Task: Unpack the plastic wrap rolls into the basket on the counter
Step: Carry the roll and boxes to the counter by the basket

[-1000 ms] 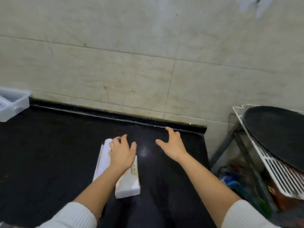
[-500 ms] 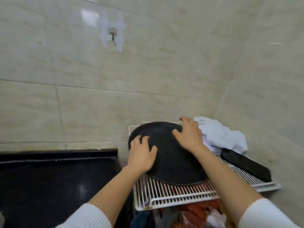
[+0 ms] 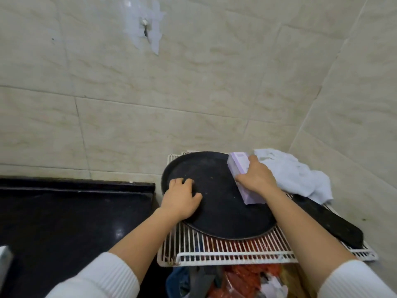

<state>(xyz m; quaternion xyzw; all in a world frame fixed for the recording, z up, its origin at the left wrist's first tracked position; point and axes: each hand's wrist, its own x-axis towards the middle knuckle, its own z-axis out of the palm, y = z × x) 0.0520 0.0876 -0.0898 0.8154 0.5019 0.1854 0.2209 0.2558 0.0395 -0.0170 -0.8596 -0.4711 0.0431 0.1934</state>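
A long pale purple box (image 3: 240,168), apparently a plastic wrap package, lies tilted over the right side of a round black pan (image 3: 217,211). My right hand (image 3: 257,179) is closed around the middle of the box. My left hand (image 3: 181,197) rests flat on the left part of the pan, fingers spread, holding nothing. The basket is out of view. A white object (image 3: 5,261) shows partly at the left edge on the black counter (image 3: 75,216).
The pan sits on a white wire rack (image 3: 225,252) to the right of the counter. A crumpled white cloth (image 3: 294,173) and a flat black object (image 3: 330,220) lie on the rack's right side. Bags and clutter (image 3: 236,280) fill the space below. Tiled walls close in behind and right.
The view swung right from the counter to the wire rack. Both hands left the white package on the counter; my right hand has now closed on a purple box by the cloth.
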